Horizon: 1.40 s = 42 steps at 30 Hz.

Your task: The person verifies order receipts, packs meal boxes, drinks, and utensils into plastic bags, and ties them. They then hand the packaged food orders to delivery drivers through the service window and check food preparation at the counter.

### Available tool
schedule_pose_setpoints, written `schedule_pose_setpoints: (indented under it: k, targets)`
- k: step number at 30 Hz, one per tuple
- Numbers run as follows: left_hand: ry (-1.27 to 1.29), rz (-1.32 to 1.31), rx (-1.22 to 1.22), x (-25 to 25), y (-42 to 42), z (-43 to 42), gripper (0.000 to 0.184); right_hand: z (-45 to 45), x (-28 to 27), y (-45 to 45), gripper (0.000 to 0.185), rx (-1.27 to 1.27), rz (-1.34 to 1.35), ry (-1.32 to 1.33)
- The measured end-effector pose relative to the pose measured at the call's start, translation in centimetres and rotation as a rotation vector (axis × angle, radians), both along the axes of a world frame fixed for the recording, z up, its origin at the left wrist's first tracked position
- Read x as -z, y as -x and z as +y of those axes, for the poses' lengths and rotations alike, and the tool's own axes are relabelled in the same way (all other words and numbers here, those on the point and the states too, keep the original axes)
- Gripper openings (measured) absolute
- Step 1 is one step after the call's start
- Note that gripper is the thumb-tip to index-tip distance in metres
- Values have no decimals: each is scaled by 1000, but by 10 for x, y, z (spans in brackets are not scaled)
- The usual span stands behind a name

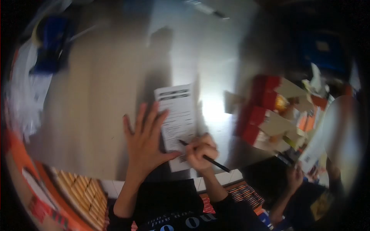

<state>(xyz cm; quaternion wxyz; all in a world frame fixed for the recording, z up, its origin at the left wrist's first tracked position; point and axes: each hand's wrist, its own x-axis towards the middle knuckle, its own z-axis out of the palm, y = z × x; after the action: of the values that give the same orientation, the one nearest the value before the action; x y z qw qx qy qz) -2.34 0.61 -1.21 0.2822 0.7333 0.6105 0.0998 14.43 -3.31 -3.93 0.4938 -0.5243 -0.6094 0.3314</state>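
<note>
A white printed paper slip [177, 111], like a receipt, lies on the metal table [96, 96] in front of me. My left hand [145, 136] rests flat with fingers spread, its fingertips and thumb on the slip's left side. A black pen [216, 163] is gripped in my right hand [201, 151]. The pen's tip is over the lower part of the slip, at or just above the paper; I cannot tell whether it touches. The fine print is too blurred to read.
A red cardboard box [256, 115] with open flaps and mixed items stands to the right. Beyond it, another person's hand [295, 175] holds a white sheet [314, 154]. A blue object [54, 42] stands at far left beside clear plastic [29, 104]. A marker-like item [208, 8] lies at the back.
</note>
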Motion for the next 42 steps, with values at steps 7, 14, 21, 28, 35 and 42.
schedule_pose_setpoints:
  k: [7, 14, 21, 28, 35, 42]
  targets:
    - [-150, 51, 47, 5, -5, -2, 105, 9, 4, -6, 31, -115, 207, 48]
    - [-119, 83, 30, 7, -7, -6, 106, 6, -1, 4, 32, 3, 218, 78]
    - [-83, 68, 45, 5, -8, -7, 108, 6, 1, 0, 27, -4, 310, 39]
    - [-94, 131, 61, 10, -7, -7, 110, 5, -1, -7, 19, -80, 457, 175]
    - [-110, 157, 64, 10, -6, -7, 112, 2, 8, 9, 8, -25, 714, 248]
    - [-124, 166, 63, 13, -5, -7, 112, 2, 12, 8, 26, -25, 533, 311]
